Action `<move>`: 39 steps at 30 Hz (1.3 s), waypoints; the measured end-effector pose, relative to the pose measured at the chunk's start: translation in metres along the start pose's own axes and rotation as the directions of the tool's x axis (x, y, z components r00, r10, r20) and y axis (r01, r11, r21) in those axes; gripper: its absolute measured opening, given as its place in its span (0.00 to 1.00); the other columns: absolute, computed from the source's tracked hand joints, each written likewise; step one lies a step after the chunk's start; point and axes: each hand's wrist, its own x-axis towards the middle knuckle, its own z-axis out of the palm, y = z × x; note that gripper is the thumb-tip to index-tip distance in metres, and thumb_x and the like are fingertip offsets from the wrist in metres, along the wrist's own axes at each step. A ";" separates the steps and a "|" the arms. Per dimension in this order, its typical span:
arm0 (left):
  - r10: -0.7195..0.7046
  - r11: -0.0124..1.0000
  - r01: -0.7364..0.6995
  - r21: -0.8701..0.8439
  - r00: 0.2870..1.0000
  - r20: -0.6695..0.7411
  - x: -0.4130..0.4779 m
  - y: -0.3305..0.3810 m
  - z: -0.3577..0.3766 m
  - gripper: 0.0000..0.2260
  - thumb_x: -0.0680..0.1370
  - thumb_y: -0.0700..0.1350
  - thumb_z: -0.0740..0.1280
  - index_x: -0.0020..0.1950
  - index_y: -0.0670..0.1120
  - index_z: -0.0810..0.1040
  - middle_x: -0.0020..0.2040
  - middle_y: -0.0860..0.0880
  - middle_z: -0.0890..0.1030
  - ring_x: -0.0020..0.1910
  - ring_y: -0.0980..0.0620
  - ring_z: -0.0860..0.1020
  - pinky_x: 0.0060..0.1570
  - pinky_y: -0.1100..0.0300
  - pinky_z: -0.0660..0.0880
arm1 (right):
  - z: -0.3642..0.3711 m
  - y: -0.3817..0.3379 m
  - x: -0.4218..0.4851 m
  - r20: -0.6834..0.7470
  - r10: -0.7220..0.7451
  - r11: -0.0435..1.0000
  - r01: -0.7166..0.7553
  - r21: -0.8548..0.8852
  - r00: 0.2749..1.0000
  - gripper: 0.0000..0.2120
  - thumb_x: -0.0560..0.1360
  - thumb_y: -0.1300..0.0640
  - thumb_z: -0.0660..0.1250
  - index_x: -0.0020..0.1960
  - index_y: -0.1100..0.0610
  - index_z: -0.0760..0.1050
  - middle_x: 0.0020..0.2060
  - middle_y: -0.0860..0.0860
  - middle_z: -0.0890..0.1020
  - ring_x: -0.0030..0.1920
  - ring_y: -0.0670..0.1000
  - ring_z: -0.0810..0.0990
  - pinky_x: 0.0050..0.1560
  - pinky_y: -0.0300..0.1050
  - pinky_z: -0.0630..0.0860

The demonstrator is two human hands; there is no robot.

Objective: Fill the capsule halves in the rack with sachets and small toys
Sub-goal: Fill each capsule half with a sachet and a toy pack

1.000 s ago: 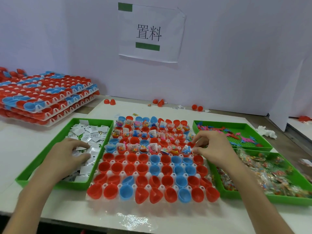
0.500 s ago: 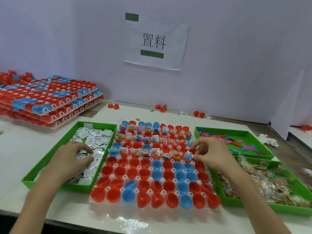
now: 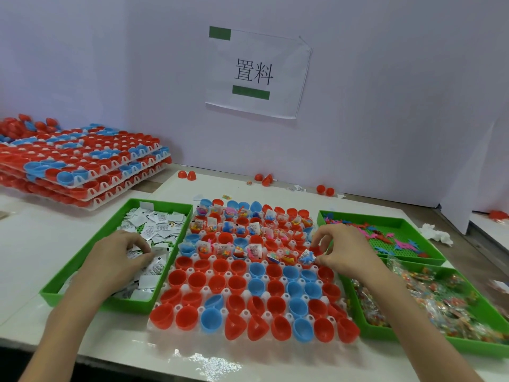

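Both bare forearms reach forward from the near edge, palms down. The left hand (image 3: 118,260) curls its fingers and thumb round a few sachets (image 3: 135,253). The right hand (image 3: 347,252) is arched, its fingers bent downward and its thumb tip against a small blue toy (image 3: 308,257); whether it grips the toy is unclear.

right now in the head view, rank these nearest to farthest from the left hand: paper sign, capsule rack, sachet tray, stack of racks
1. sachet tray: the left hand is inside it, curled on sachets
2. capsule rack: directly right of that tray
3. stack of racks: back left of the table
4. paper sign: up on the back wall
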 end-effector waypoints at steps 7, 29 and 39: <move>-0.008 1.000 0.008 -0.018 1.000 0.008 -0.001 0.001 -0.001 0.08 0.72 0.51 0.75 0.39 0.49 0.81 0.54 0.45 0.80 0.57 0.44 0.76 0.56 0.50 0.71 | 0.004 -0.009 0.003 0.005 0.018 1.000 -0.018 -0.016 1.000 0.16 0.69 0.69 0.74 0.39 0.46 0.80 0.37 0.43 0.81 0.40 0.43 0.81 0.45 0.40 0.82; -0.013 1.000 0.013 -0.007 1.000 -0.021 0.003 -0.006 0.002 0.06 0.72 0.45 0.76 0.38 0.50 0.81 0.54 0.46 0.81 0.57 0.45 0.76 0.53 0.52 0.69 | 0.003 0.022 -0.012 -0.083 -0.066 0.916 0.093 0.390 0.994 0.10 0.67 0.60 0.80 0.40 0.46 0.84 0.37 0.39 0.86 0.40 0.38 0.84 0.39 0.29 0.77; -0.027 0.999 0.026 -0.044 0.999 -0.024 0.002 -0.004 0.002 0.08 0.71 0.50 0.77 0.37 0.49 0.81 0.54 0.45 0.82 0.59 0.43 0.76 0.54 0.49 0.68 | -0.007 0.046 0.003 -0.283 0.092 0.918 0.029 0.396 0.955 0.09 0.75 0.56 0.73 0.43 0.42 0.81 0.39 0.38 0.84 0.43 0.38 0.82 0.42 0.32 0.72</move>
